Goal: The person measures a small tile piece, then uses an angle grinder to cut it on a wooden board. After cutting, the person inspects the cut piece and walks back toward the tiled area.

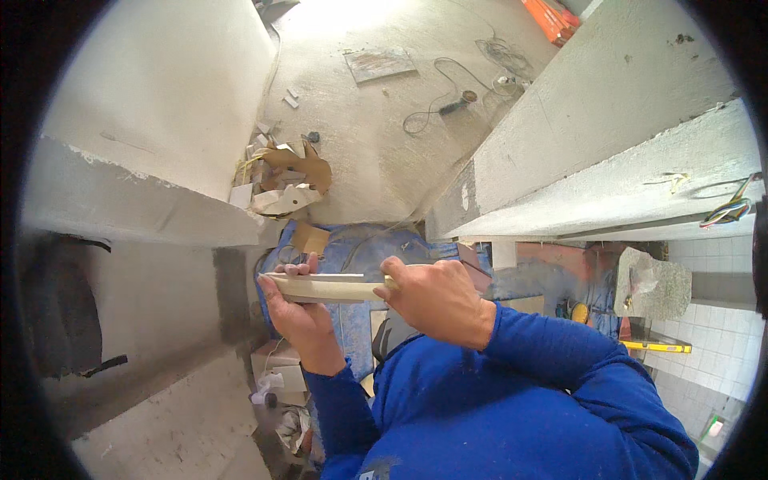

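Note:
Across both hands lies a long, pale cream strip, slightly curved and seen nearly edge-on, with a thin white edge along its top. Its exact kind is not clear. My left hand supports the left end from below, thumb at the tip and fingers curled up behind it. At the other end my right hand is closed, thumb and forefinger pinching the strip. Whatever lies inside the right palm is hidden. Both forearms are in blue sleeves.
Below the hands a dusty blue sheet covers the floor. Torn cardboard and scraps lie ahead by the left wall. A corded power tool rests on the far floor. Loose wires hang at right, above a yellow spirit level.

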Tool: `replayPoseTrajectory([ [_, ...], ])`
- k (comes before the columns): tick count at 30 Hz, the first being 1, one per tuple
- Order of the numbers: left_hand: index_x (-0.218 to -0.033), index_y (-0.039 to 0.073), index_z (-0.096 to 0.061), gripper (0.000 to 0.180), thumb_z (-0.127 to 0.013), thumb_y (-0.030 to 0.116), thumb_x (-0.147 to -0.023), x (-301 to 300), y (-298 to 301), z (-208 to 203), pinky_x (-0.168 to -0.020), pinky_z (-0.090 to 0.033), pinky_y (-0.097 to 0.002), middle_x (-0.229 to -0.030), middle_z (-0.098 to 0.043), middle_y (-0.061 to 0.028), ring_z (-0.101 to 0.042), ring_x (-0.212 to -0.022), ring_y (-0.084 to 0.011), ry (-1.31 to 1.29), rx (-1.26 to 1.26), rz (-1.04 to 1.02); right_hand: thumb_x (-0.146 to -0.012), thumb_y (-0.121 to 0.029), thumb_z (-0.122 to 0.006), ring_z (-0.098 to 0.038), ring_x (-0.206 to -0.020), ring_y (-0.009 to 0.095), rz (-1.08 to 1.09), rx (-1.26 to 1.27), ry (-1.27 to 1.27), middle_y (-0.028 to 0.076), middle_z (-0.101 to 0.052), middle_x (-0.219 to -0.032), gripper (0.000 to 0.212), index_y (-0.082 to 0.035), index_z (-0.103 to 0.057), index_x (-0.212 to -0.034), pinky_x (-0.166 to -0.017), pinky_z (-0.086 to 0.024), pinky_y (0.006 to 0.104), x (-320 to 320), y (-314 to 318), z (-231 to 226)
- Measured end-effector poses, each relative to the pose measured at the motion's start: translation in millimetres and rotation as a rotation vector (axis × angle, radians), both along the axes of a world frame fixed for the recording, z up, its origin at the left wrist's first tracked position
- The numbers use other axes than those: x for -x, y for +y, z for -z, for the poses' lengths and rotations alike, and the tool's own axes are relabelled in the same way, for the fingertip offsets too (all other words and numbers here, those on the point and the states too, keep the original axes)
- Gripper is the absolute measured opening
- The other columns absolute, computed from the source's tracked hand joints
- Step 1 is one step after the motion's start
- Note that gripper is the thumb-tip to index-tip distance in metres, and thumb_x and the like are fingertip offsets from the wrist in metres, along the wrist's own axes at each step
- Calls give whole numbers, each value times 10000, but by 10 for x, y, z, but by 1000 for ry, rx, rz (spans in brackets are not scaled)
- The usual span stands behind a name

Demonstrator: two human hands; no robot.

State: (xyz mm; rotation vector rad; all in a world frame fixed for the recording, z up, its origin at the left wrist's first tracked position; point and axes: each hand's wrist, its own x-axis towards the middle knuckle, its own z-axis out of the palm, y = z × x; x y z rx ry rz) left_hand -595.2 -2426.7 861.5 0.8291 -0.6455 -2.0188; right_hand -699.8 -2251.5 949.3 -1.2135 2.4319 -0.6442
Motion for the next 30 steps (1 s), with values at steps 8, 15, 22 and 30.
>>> replayPoseTrajectory([
  [8, -1049, 58, -501, 360, -417, 403, -1106, -14, -3, 64, -1131, -456, -521, -910, -537, -72, -597, -913, -203, 56, -29, 89, -946, -307, -670, -726, -718, 309, 4, 51, 67, 134, -722, -771, 259, -74, -688, -1056, -601, -558, 435, -7, 94, 134],
  [15, -1019, 53, -514, 340, -454, 378, -1099, 11, 22, 9, -1106, -472, -511, -899, -540, -80, -592, -874, -214, 62, -77, 96, -951, -300, -659, -724, -725, 323, 42, 60, -3, 137, -721, -790, 217, -87, -696, -967, -618, -560, 435, -6, 152, 194],
  [22, -1019, 45, -513, 302, -501, 339, -1086, 52, 33, 17, -1074, -500, -473, -905, -549, -90, -589, -858, -225, 107, -244, 109, -956, -287, -665, -723, -755, 332, 71, 147, -47, 150, -742, -874, 234, -90, -730, -1065, -663, -570, 422, 24, 232, 400],
  [30, -1106, 24, -493, 336, -515, 358, -1077, 208, 82, -12, -995, -564, -518, -981, -576, -126, -631, -944, -278, -21, -296, 186, -1021, -448, -571, -709, -659, 275, 33, 45, -696, 140, -703, -756, 373, -118, -682, -1155, -637, -549, 433, 219, 317, 444],
])
